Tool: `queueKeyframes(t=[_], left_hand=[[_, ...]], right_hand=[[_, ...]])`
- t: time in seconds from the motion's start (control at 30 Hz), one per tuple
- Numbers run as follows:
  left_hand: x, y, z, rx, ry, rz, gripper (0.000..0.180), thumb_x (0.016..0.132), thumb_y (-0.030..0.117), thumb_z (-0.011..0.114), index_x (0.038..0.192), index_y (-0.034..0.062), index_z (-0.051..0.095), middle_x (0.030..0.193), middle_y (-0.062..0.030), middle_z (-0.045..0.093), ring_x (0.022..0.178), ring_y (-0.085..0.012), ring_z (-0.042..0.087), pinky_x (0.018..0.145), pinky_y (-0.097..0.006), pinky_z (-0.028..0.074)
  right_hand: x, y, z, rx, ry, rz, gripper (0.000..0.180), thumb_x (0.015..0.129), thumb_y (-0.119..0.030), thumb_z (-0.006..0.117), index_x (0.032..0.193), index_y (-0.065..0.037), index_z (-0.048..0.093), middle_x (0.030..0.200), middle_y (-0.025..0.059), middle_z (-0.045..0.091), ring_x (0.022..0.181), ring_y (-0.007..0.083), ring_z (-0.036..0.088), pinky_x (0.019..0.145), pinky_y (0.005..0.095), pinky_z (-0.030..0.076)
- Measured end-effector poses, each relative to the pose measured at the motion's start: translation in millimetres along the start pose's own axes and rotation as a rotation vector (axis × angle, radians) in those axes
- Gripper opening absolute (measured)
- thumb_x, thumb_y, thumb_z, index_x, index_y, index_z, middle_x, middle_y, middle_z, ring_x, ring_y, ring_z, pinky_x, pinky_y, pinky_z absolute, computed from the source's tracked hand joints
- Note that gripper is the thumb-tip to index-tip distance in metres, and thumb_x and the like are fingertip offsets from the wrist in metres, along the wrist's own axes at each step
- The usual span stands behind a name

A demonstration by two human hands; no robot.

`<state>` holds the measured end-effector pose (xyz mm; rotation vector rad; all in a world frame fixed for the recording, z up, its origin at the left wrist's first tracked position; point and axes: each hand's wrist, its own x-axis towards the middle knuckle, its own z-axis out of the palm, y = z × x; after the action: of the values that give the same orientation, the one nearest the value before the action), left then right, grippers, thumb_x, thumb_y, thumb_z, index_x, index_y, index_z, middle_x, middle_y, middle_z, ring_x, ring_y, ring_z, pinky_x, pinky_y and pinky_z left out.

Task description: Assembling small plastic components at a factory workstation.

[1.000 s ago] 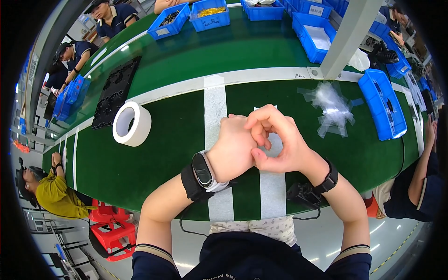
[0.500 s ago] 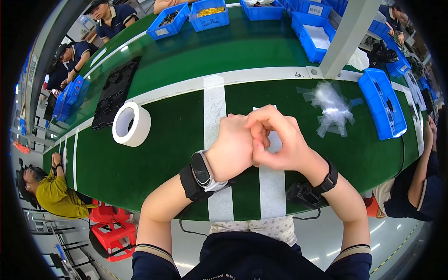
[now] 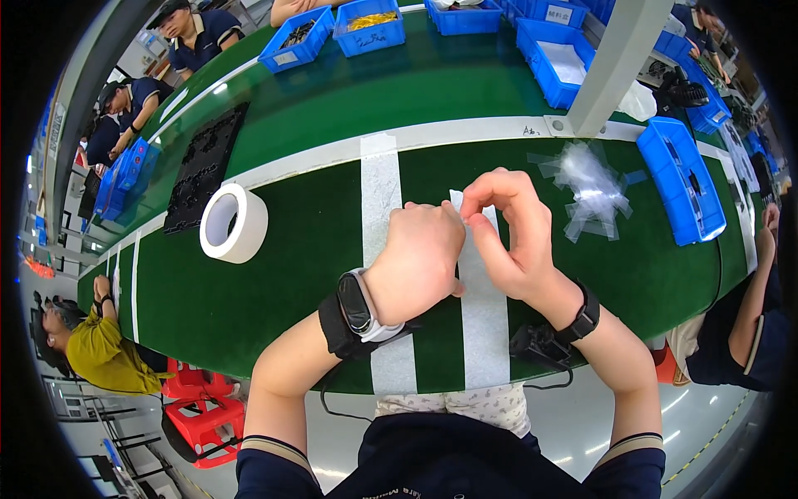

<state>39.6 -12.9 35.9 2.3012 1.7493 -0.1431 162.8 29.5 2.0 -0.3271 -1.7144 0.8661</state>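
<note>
My left hand (image 3: 420,258) and right hand (image 3: 511,237) meet over the middle of the green desk (image 3: 274,283), knuckles up, just above its near edge. My right thumb and forefinger are pinched together, and the pinch sits at a small white strip (image 3: 456,200) that shows between the two hands; it is too small for me to tell what it is, or whether the pinch truly has it. My left grip is curled shut into a loose fist, its fingertips turned toward that same strip, touching or almost touching my right fingers; whether it clamps anything I cannot tell. I wear a dark watch (image 3: 356,301) on the left wrist and a black band (image 3: 583,314) on the right.

To the left, well apart from my hands, a roll of white tape (image 3: 233,223) stands on the desk. Far left of it lies a black tray (image 3: 204,166). To the right, a heap of clear plastic pieces (image 3: 590,187) lies near a blue bin (image 3: 682,179). More blue bins (image 3: 372,25) line the far side.
</note>
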Motion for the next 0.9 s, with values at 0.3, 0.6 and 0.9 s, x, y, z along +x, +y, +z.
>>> queueKeyframes(t=[0.3,0.6,0.9], left_hand=[[4,0,4,0.092,-0.015,0.015,0.052,0.055,0.039,0.076,0.083,0.0001,0.056,0.075,-0.0053,0.058,0.074,-0.0206,0.061,0.063,-0.030,0.047],[-7,9,-32,-0.195,0.423,0.139,0.019,0.078,0.020,0.057,0.079,0.0011,0.056,0.065,-0.0139,0.056,0.061,-0.0326,0.056,0.053,-0.039,0.044],[-21,28,-43,-0.363,0.550,0.253,0.009,0.080,0.011,0.053,0.076,0.0032,0.056,0.062,-0.0121,0.052,0.054,-0.0305,0.051,0.046,-0.036,0.041]], right_hand=[[2,-5,-2,-0.049,-0.090,-0.110,0.027,0.066,0.009,0.049,0.090,-0.001,0.052,0.071,0.0074,0.052,0.063,0.0159,0.053,0.057,0.0256,0.043],[0,5,-10,-0.034,0.233,0.002,0.027,0.073,0.003,0.043,0.099,0.001,0.047,0.091,0.0102,0.045,0.080,0.0168,0.045,0.073,0.0272,0.038],[-1,9,-10,0.092,0.249,0.199,0.024,0.082,-0.006,0.039,0.105,-0.001,0.042,0.093,0.0063,0.042,0.085,0.0130,0.040,0.079,0.0256,0.034]])
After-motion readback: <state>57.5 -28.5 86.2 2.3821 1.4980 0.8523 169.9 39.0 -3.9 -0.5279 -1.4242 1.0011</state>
